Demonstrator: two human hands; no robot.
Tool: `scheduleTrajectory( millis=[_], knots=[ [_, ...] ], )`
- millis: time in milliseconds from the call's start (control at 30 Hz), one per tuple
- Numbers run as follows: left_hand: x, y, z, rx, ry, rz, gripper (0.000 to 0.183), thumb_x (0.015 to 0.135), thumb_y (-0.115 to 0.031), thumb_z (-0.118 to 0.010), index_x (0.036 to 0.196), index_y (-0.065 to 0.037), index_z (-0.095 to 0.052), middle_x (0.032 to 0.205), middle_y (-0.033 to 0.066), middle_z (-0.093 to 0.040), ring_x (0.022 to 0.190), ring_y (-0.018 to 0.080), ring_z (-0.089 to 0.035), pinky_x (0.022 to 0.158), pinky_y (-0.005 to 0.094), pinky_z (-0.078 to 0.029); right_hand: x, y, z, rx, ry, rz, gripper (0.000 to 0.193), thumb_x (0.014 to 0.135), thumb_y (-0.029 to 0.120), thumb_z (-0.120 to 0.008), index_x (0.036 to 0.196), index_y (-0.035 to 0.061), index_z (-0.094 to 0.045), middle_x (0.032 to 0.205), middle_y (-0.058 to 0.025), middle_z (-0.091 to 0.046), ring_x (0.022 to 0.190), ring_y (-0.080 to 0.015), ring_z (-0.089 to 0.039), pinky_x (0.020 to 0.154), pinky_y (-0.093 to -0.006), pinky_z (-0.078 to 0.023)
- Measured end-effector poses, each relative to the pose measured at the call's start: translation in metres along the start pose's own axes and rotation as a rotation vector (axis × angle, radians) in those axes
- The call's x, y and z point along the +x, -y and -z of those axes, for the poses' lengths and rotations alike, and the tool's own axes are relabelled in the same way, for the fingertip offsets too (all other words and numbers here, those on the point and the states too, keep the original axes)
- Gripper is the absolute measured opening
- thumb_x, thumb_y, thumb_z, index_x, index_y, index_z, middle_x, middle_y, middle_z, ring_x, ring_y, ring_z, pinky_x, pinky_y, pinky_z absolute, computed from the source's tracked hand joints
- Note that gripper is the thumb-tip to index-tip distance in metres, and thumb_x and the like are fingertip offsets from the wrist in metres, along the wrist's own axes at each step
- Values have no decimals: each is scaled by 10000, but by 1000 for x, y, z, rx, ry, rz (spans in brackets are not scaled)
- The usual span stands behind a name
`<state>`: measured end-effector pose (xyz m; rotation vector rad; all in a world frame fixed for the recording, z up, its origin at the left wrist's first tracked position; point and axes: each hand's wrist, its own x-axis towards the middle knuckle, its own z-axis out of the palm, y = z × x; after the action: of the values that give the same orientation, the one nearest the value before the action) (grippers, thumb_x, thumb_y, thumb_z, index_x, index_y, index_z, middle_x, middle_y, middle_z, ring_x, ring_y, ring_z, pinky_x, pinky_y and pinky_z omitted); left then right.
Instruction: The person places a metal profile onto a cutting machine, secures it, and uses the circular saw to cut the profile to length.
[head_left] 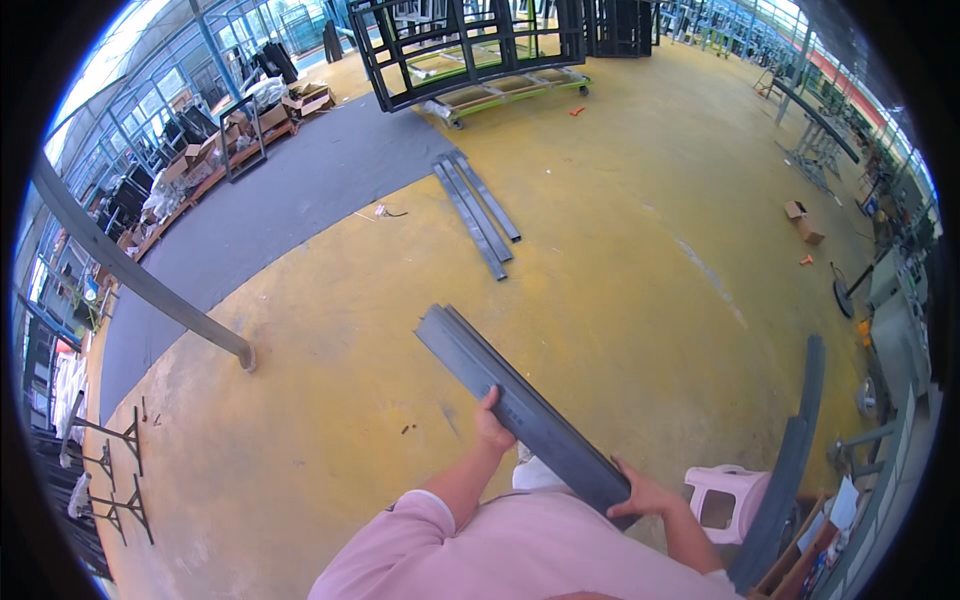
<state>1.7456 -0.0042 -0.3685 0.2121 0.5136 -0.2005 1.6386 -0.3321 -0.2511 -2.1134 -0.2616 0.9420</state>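
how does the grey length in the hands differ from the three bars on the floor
The held grey length is up in the left hand and right hand; the three bars lie on the floor. The grey length looks broad, each of the bars narrow. Both are straight and greyish.

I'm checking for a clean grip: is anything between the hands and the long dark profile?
Nothing visible: the left hand and right hand both touch the long dark profile directly. The pink stool stands off to the right.
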Motion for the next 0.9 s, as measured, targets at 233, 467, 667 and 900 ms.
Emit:
scheduleTrajectory(
  millis=[233, 467, 667, 900],
  knots=[
    [129, -171, -131, -146, 32, -309, 483, 879, -412, -606, 1234, -87, -571, 1238, 105, -614, 1176, 340, -530, 1039, 537, -362, 261, 148, 203, -257, 308, 170, 1246, 577, 346, -863, 1511, 9, -110, 1522, -237, -262, 1386, -308, -330, 1119, -346, -299],
    [361, -315, -138, -320, 4, -421, 532, 916, -452, -511, 1276, -62, -528, 1275, 126, -586, 1191, 364, -518, 1060, 532, -355, 575, 219, 316, -284, 521, 206, 1198, 592, 289, -834, 1512, 10, -120, 1514, -227, -286, 1379, -303, -338, 1115, -349, -300],
    [620, -399, -221, -261, -81, -201, 417, 956, -318, -515, 1251, -23, -525, 1244, 147, -595, 1162, 345, -540, 1059, 489, -375, 736, 312, 429, 156, 465, -189, 1083, 631, 133, -808, 1517, 68, -188, 1375, -157, -464, 1263, -245, -444, 1067, -355, -341],
    [742, -454, -387, 535, -18, 98, 621, 956, -382, -557, 1421, -19, -361, 1321, 157, -534, 1197, 295, -530, 1002, 424, -437, 963, 341, 546, 724, 157, -266, 868, 687, 81, -758, 1439, 44, -327, 1201, -135, -568, 1086, -252, -568, 941, -399, -472]
  ],
)
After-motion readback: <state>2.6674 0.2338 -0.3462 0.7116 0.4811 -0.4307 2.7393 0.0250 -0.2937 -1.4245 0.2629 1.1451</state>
